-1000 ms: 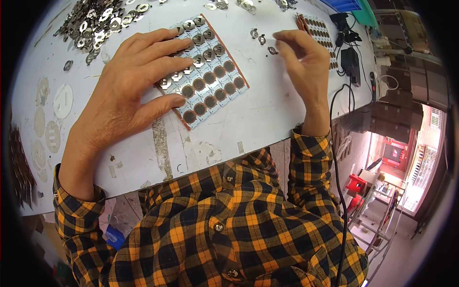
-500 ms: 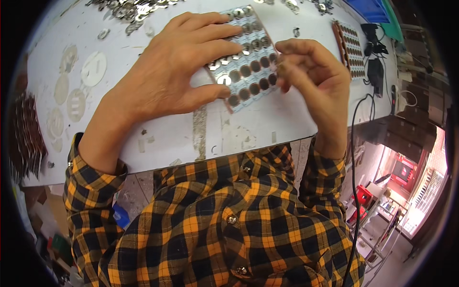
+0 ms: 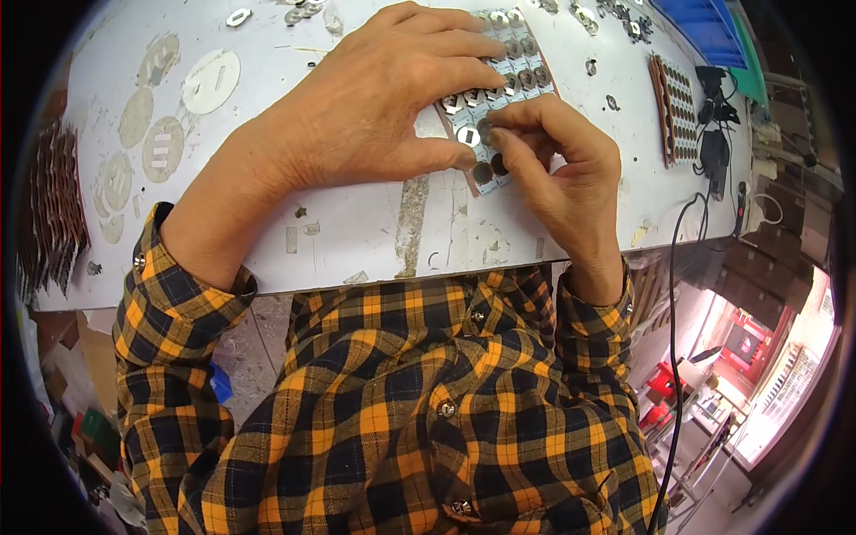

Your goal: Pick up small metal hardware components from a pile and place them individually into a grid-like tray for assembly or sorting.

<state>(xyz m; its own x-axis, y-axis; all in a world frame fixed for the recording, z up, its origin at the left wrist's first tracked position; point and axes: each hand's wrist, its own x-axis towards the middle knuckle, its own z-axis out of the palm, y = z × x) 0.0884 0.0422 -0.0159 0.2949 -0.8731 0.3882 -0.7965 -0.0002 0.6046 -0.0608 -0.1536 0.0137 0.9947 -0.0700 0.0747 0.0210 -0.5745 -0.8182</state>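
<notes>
There, toward one o'clock, lay the disc-studded panel (image 3: 477, 153)! The left hand (image 3: 382, 100) splayed open across its nine-o'clock side; the right hand (image 3: 568, 169) pinched over it from four o'clock, exact grip impossible to tell.

A workshop, by its white bench (image 3: 357, 236) (scuffed, patchy), stacked thin sheets (image 3: 55, 214) and scattered metal parts (image 3: 585, 21).
</notes>
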